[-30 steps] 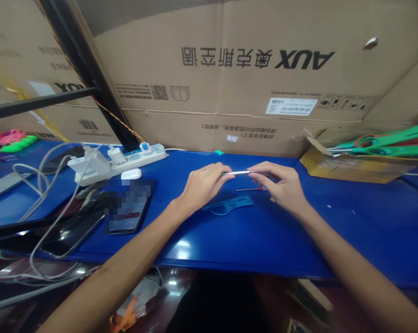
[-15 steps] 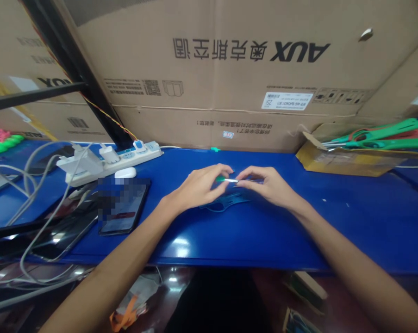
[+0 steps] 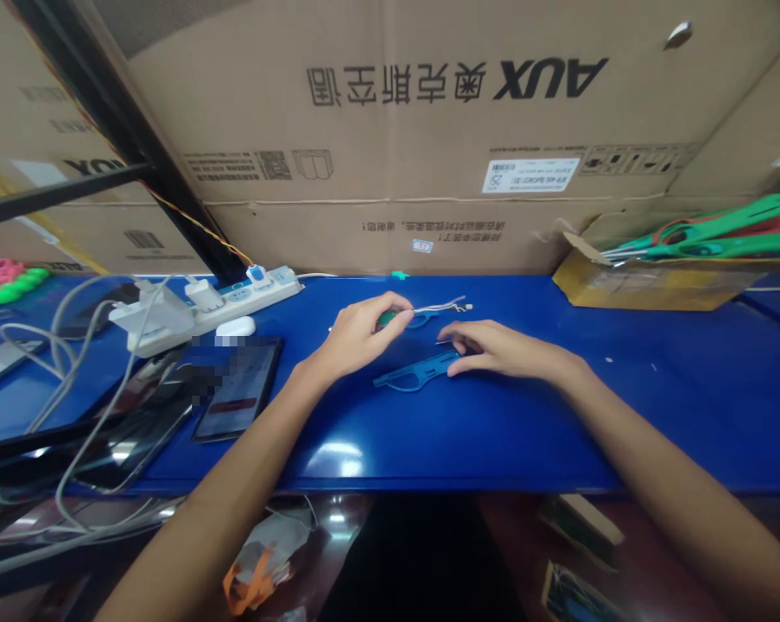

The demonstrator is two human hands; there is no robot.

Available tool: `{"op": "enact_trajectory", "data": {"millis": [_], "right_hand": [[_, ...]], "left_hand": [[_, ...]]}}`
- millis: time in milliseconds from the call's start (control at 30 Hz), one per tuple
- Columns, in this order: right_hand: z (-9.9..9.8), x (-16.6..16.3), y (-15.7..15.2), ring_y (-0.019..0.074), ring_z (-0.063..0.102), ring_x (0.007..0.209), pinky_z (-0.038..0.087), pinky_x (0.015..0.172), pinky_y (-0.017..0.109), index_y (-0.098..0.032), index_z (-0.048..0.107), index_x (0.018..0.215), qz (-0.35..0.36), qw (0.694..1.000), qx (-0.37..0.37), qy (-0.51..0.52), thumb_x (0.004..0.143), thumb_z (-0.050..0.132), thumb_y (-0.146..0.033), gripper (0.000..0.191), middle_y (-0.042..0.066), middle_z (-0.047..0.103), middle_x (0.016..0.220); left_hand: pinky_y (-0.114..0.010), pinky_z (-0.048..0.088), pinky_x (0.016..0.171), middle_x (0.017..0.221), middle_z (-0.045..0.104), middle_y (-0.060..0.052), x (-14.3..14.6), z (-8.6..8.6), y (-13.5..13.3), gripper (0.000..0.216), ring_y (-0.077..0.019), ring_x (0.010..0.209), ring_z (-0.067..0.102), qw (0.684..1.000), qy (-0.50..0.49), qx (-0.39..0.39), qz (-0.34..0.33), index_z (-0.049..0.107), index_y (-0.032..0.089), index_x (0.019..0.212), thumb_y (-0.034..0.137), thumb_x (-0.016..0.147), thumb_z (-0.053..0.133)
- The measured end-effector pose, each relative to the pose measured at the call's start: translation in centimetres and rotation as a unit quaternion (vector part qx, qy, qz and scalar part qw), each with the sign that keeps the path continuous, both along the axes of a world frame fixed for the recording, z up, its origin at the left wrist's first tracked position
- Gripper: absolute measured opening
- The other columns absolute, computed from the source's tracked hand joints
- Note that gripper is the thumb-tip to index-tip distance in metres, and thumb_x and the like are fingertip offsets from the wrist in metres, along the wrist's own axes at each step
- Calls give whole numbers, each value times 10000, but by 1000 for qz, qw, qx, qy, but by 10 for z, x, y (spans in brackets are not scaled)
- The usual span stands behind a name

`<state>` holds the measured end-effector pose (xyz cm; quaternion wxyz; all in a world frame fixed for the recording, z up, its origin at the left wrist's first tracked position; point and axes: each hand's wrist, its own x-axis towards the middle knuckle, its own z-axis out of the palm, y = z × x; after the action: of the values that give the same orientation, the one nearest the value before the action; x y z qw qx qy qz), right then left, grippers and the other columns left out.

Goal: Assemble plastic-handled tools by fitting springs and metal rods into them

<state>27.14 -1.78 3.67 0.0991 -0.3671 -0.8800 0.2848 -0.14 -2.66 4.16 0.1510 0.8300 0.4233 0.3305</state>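
Note:
My left hand (image 3: 358,337) is closed round a small green-handled tool (image 3: 385,320), whose thin metal blade (image 3: 440,307) sticks out to the right above the blue table (image 3: 428,432). My right hand (image 3: 493,350) lies low on the table, its fingertips pressed on the right end of a flat blue plastic handle piece (image 3: 414,372). That piece lies flat between the two hands.
A white power strip (image 3: 214,301) with chargers and cables sits at the left, beside several phones (image 3: 237,389). Large cardboard boxes (image 3: 428,130) wall the back. An open carton (image 3: 655,281) with green and red scissors (image 3: 713,238) stands at the right.
Both hands held a thin metal piece between them. Now the right hand has let go and dropped onto the blue plastic piece, while the left keeps the tool.

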Motion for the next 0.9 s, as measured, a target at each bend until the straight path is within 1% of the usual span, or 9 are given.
{"op": "enact_trajectory", "data": {"millis": [167,267,333,400,500,567,667,767,900], "right_hand": [[2,0,-1,178,560,725,367,645,299,-181,694,1023,-21,998,19,-53,885,611,-706,549,31,649,817],[7,8,1,173,585,702,341,619,294,-206,714,985,-63,994,22,-84,880,625,-700,512,24,687,794],[9,14,2,180,611,720,350,622,295,-217,718,1031,-103,990,47,-82,871,647,-688,503,26,709,824],[10,17,4,190,631,751,390,647,304,-222,690,1177,-126,989,71,-43,851,683,-666,551,34,725,895],[8,13,3,210,666,840,476,739,343,-230,641,1312,-89,993,59,59,851,711,-601,596,52,741,1005],[8,6,0,217,682,892,503,796,363,-232,686,1233,-63,991,39,110,878,696,-548,476,55,751,1012],[9,-3,-5,207,687,879,513,802,359,-221,729,1073,-65,986,27,152,902,681,-486,320,45,757,960],[10,-9,-10,180,677,784,513,731,332,-211,716,1021,-82,980,2,182,893,698,-454,276,32,747,889],[6,-18,-16,142,637,625,485,583,288,-198,642,975,-113,968,-80,211,899,689,-435,253,8,712,764]], "left_hand": [[-260,467,759,1038,757,-1,-1,-2,2,249,-149,847,662,1000,24,8,-3,696,228,1021,401,1013,517],[-266,470,772,1009,753,2,-1,-3,4,210,-147,852,660,999,34,15,-8,697,225,977,359,994,536],[-273,474,779,995,749,-4,-2,-3,4,200,-148,853,657,999,34,22,-10,696,220,966,347,985,543],[-276,474,781,1002,747,-10,-3,-2,3,197,-151,868,657,999,30,26,-14,695,217,974,345,985,546],[-275,473,769,1030,745,-19,-4,0,2,215,-154,877,655,999,20,25,-15,693,216,1005,364,997,538],[-274,472,758,1030,743,-22,-5,0,1,225,-154,864,651,1000,16,23,-14,691,214,1018,380,999,540],[-275,455,743,974,737,-15,-8,1,4,206,-151,834,644,999,31,23,-17,690,211,981,375,986,565],[-272,433,727,932,726,-3,-14,2,10,169,-150,818,641,997,67,30,-27,679,210,939,350,966,589],[-277,430,737,919,710,-7,-25,-2,18,138,-160,827,632,990,114,67,-46,665,208,942,328,952,598]]}}
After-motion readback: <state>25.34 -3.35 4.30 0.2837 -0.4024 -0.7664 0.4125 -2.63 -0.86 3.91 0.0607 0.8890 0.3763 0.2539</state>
